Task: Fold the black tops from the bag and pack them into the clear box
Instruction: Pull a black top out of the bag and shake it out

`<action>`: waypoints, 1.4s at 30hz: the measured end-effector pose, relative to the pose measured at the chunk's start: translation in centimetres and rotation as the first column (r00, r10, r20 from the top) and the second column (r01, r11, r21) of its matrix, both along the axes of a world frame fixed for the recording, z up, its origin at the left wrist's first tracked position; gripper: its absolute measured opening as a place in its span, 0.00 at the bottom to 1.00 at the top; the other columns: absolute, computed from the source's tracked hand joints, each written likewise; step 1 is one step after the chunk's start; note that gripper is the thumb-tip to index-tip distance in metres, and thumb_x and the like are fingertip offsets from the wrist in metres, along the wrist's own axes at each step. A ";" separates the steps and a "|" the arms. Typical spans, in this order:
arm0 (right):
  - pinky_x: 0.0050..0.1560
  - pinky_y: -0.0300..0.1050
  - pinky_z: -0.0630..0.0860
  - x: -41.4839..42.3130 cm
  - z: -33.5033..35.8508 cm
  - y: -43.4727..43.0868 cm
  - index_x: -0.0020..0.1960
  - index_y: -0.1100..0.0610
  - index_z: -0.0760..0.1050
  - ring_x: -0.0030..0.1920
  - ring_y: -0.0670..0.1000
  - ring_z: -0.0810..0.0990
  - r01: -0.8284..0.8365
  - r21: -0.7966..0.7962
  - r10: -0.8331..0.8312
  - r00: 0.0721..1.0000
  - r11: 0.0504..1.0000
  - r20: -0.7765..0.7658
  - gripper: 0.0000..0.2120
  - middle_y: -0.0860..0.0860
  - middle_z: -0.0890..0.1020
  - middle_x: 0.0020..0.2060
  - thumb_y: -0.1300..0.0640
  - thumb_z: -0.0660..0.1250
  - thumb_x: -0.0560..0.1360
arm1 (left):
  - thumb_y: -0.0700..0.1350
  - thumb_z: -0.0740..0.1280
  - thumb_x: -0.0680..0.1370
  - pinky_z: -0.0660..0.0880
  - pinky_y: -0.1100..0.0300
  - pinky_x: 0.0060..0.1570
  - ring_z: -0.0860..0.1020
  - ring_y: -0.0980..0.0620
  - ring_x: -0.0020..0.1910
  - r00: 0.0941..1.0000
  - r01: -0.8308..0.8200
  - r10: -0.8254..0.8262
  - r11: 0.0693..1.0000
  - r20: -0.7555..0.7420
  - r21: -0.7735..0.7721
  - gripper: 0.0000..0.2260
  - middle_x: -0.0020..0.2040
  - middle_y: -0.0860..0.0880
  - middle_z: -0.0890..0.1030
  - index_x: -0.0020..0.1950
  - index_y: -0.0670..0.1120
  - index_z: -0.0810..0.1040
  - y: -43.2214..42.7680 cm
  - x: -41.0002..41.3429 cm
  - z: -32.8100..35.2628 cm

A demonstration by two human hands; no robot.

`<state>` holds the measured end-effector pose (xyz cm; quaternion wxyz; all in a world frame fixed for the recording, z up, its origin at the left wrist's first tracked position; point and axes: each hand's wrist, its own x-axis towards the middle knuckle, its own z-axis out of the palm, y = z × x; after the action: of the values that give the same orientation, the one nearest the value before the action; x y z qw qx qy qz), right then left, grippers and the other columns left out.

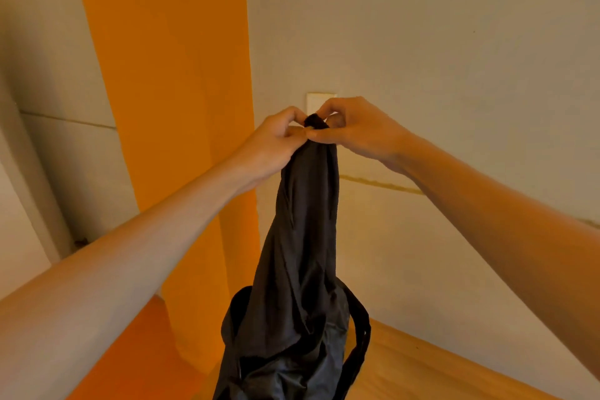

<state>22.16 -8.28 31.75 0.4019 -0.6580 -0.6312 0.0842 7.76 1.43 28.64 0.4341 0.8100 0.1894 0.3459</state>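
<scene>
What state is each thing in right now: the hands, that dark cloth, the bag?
left hand: pinches the black top's upper end.
right hand: pinches the same end.
black top: unfolded, hanging bunched, lower end in the bag's mouth.
black bag: open, straps loose.
orange curtain: hanging straight.

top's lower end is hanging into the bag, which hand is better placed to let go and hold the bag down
Left, probably. The right hand pinches the very tip of the black top and could carry it alone; the left hand pinches just below it, nearer the bag.
</scene>
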 end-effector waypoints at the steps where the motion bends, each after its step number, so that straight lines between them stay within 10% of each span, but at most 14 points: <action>1: 0.36 0.30 0.71 0.2 0.1 -0.2 0.48 0.53 0.80 0.33 0.37 0.78 0.013 0.036 -0.013 1.000 0.999 -0.008 0.06 0.41 0.81 0.30 0.51 0.72 0.79 | 0.47 0.63 0.85 0.82 0.58 0.44 0.85 0.50 0.50 1.000 0.007 -0.005 0.998 0.029 -0.067 0.05 0.50 0.45 0.85 0.56 0.46 0.76 -0.2 0.1 0.0; 4: 0.41 0.36 0.72 0.6 0.2 -0.9 0.48 0.58 0.81 0.35 0.41 0.76 0.057 0.104 -0.052 0.998 0.993 -0.047 0.08 0.49 0.82 0.36 0.53 0.71 0.79 | 0.50 0.69 0.81 0.81 0.57 0.50 0.84 0.51 0.53 0.997 0.074 -0.068 0.973 0.034 -0.218 0.09 0.54 0.47 0.85 0.57 0.48 0.75 -0.7 -0.2 -1.0; 8: 0.48 0.46 0.74 1.1 0.3 -1.8 0.50 0.61 0.80 0.44 0.50 0.79 0.093 0.151 -0.079 0.992 0.984 -0.096 0.10 0.60 0.84 0.47 0.53 0.71 0.80 | 0.42 0.74 0.76 0.79 0.53 0.49 0.83 0.49 0.52 0.985 -0.048 0.060 0.996 -0.163 0.074 0.13 0.53 0.47 0.81 0.51 0.48 0.71 -1.3 -0.8 -3.3; 16: 0.52 0.45 0.83 3.9 0.6 -4.6 0.53 0.60 0.80 0.49 0.48 0.86 0.220 0.322 -0.085 0.918 0.921 -0.387 0.07 0.52 0.86 0.46 0.56 0.69 0.81 | 0.34 0.68 0.79 0.73 0.55 0.40 0.79 0.47 0.44 0.937 -0.213 0.286 0.924 -0.202 0.319 0.08 0.48 0.49 0.79 0.47 0.47 0.75 0.2 -3.6 -8.4; 19: 0.56 0.52 0.83 4.5 0.5 -5.2 0.51 0.58 0.79 0.52 0.51 0.86 0.231 0.314 -0.082 0.902 0.921 -0.423 0.05 0.54 0.86 0.47 0.56 0.69 0.81 | 0.44 0.70 0.81 0.80 0.48 0.50 0.83 0.50 0.46 0.979 -0.148 0.155 0.987 -0.131 0.063 0.04 0.49 0.49 0.81 0.54 0.50 0.77 -0.4 -3.5 -9.2; 22: 0.56 0.55 0.83 4.5 0.7 -5.7 0.49 0.57 0.79 0.51 0.52 0.86 0.244 0.332 -0.080 0.895 0.911 -0.439 0.04 0.53 0.86 0.46 0.57 0.70 0.81 | 0.60 0.75 0.75 0.79 0.55 0.53 0.81 0.57 0.52 0.976 -0.052 0.059 0.998 -0.210 0.042 0.23 0.53 0.56 0.80 0.64 0.56 0.71 -2.5 -1.5 -10.0; 29: 0.57 0.54 0.83 6.3 0.8 -8.5 0.54 0.59 0.80 0.52 0.51 0.86 0.237 0.329 -0.101 0.919 0.914 -0.380 0.06 0.52 0.86 0.47 0.56 0.69 0.81 | 0.46 0.67 0.83 0.77 0.55 0.60 0.80 0.58 0.51 0.930 0.027 0.025 0.990 -0.366 0.136 0.05 0.49 0.52 0.83 0.49 0.47 0.82 -2.5 1.1 -11.6; 38: 0.58 0.49 0.81 7.8 0.9 -10.8 0.52 0.54 0.78 0.54 0.53 0.84 0.038 0.331 0.099 0.918 0.943 -0.385 0.04 0.49 0.84 0.45 0.59 0.64 0.83 | 0.46 0.59 0.85 0.71 0.50 0.68 0.78 0.53 0.66 0.929 0.359 -0.369 0.903 0.002 -0.235 0.17 0.63 0.54 0.83 0.44 0.43 0.83 -4.6 1.8 -11.9; 42: 0.59 0.49 0.80 7.6 1.2 -11.0 0.50 0.54 0.78 0.52 0.51 0.82 -0.040 0.326 0.180 0.893 0.945 -0.413 0.06 0.49 0.82 0.44 0.59 0.63 0.83 | 0.41 0.67 0.81 0.76 0.45 0.63 0.83 0.49 0.54 0.914 0.391 -0.404 0.868 0.023 -0.306 0.07 0.52 0.50 0.84 0.56 0.41 0.73 -4.9 3.5 -11.1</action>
<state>29.76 -19.32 32.99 0.6256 -0.5140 -0.5666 0.1529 11.30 -3.47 17.58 0.6115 0.7618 0.0786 0.1988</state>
